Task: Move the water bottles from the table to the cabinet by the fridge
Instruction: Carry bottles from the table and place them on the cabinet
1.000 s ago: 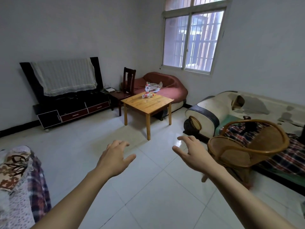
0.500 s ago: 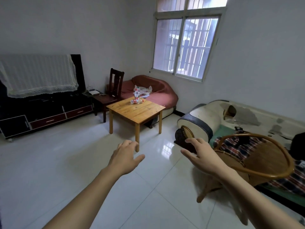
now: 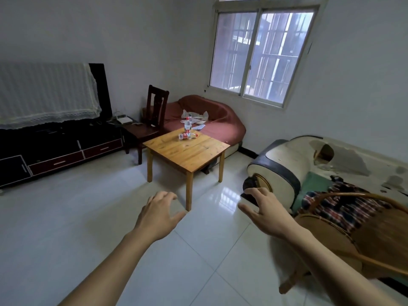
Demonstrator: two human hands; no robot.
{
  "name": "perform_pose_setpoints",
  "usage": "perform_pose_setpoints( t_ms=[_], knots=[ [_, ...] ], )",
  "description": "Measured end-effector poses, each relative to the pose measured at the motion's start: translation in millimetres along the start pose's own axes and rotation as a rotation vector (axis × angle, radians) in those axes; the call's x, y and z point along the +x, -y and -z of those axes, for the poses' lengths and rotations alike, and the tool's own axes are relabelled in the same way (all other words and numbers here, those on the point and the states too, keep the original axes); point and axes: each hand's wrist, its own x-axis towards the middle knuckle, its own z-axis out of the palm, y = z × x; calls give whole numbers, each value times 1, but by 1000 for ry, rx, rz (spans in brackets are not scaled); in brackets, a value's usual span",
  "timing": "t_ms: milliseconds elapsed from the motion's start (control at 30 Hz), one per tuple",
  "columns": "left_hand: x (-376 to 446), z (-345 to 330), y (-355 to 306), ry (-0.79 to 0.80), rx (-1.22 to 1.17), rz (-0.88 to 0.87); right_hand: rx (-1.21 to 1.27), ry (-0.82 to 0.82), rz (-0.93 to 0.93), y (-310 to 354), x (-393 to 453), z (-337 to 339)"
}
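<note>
Standing worktop (image 3: 187, 155): wooden, mid-room, well beyond both hands.
Left hand (image 3: 157, 214): outstretched over the floor, fingers loosely spread, holding nothing.
Right hand (image 3: 263, 209): likewise spread, holding nothing.
Upright bottle (image 3: 187, 125): far corner of the worktop.
Lying bottle (image 3: 187, 136): just beside it.

Far beyond the left hand (image 3: 159, 214), the bottles' (image 3: 187, 130) label print is too small to read. The right hand (image 3: 263, 209) covers part of the sofa arm (image 3: 284, 164) behind it. The wicker chair (image 3: 353, 237) beside that hand is blurred and cut off by the right edge.
</note>
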Motion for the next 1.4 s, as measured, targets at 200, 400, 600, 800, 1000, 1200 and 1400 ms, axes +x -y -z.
perform_pose_setpoints(
  t_ms=[200,400,600,800,1000,1200,1400],
  knots=[
    [90,-6,15,40,66,10,81,-8,18,-11,99,-27],
    [215,8,11,11,130,0,168,-44,4,-28,223,-30],
    [314,9,8,-8,108,-4,158,-19,6,-44,323,-25],
    [421,-13,20,50,62,-37,113,-11,-27,-67,413,-31],
    [545,-39,28,91,-26,-101,31,-39,-106,-86,511,-38],
    [670,-50,32,117,-60,-169,15,-73,-185,-90,600,-26],
    [751,-76,18,179,-40,-245,13,-61,-279,-115,654,-33]
  ],
)
